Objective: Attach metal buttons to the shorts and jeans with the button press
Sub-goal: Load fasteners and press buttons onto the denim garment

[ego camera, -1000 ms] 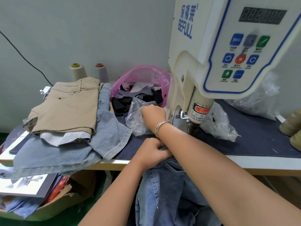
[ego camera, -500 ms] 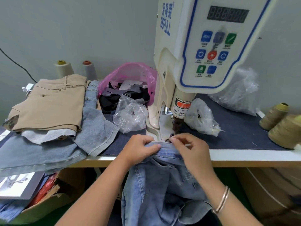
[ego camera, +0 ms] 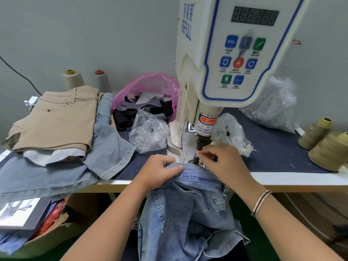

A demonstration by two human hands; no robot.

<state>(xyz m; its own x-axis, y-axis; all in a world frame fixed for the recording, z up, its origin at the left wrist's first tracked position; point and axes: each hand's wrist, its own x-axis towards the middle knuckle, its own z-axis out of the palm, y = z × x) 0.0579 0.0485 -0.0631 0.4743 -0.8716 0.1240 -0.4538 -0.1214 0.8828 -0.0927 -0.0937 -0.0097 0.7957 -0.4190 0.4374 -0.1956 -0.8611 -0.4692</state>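
White-edged table point(ego camera: 293, 180) under a navy denim mat point(ego camera: 273, 147): button press point(ego camera: 216, 72), folded garments point(ego camera: 56, 129), plastic bags point(ego camera: 148, 132), thread cones point(ego camera: 314, 133).

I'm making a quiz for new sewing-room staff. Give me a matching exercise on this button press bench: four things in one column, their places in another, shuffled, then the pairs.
Things:
1. folded tan shorts
2. pink plastic bag of fabric scraps
3. olive-yellow thread cones
4. light blue denim jeans waistband

Places:
A. far right of the table
B. gripped by the left hand at the white button press base
C. on top of the garment pile, left
D. behind the press, against the wall

Pairs: 1-C, 2-D, 3-A, 4-B
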